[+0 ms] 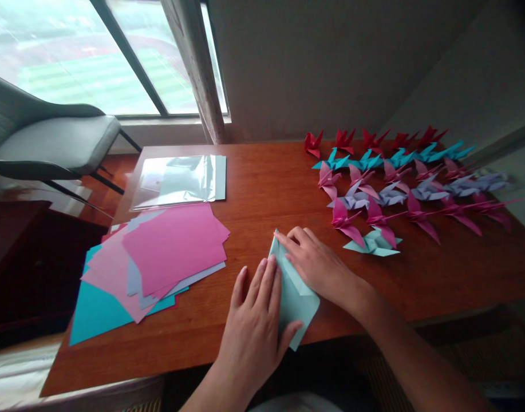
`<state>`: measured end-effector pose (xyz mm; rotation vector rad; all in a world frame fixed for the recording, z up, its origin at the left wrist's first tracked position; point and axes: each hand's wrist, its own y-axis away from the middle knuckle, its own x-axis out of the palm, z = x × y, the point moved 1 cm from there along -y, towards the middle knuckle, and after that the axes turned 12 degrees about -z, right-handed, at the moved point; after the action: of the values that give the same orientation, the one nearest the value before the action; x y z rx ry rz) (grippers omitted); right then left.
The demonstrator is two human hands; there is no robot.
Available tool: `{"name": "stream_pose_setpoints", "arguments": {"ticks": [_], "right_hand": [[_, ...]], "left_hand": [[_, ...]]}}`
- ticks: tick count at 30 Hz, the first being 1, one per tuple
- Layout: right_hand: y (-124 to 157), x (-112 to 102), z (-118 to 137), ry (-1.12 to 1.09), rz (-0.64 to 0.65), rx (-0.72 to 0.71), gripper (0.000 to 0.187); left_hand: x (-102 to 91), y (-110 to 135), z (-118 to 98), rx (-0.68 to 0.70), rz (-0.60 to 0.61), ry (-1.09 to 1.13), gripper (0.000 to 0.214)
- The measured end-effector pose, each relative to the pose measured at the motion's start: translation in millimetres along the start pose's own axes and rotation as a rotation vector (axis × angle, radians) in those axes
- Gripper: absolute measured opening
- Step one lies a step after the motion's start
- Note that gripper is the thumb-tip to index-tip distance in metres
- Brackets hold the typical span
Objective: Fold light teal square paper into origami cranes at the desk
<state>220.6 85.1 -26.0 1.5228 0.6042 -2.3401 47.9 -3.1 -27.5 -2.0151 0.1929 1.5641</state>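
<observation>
A pale mint sheet of origami paper [293, 303], folded to a narrow point at its far end, lies near the table's front edge. My left hand [256, 315] rests flat along its left side, fingers stretched out and thumb on the paper's lower part. At the far tip, the fingers of my right hand [311, 260] press down on the right flap, the index finger reaching the point. Part of the paper is hidden under both hands. Right of my right hand sits a mint paper crane [376, 243].
Rows of red, turquoise, pink and lavender paper cranes [391, 194] stand on the table's right side. At left lies a fanned pile of coloured paper [176, 246], with a clear packet of pale sheets [180, 180] behind it. A grey chair [56, 143] stands by the window.
</observation>
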Motion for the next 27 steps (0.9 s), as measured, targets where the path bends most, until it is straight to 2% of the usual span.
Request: {"name": "stream_pose_setpoints", "arguments": {"ticks": [27], "right_hand": [[-4.1, -5.3, 4.2, 0.003, 0.033, 0.012, 0.049]], "left_hand": [[-1.4, -0.3, -0.8, -0.007, 0.012, 0.004, 0.075]]}}
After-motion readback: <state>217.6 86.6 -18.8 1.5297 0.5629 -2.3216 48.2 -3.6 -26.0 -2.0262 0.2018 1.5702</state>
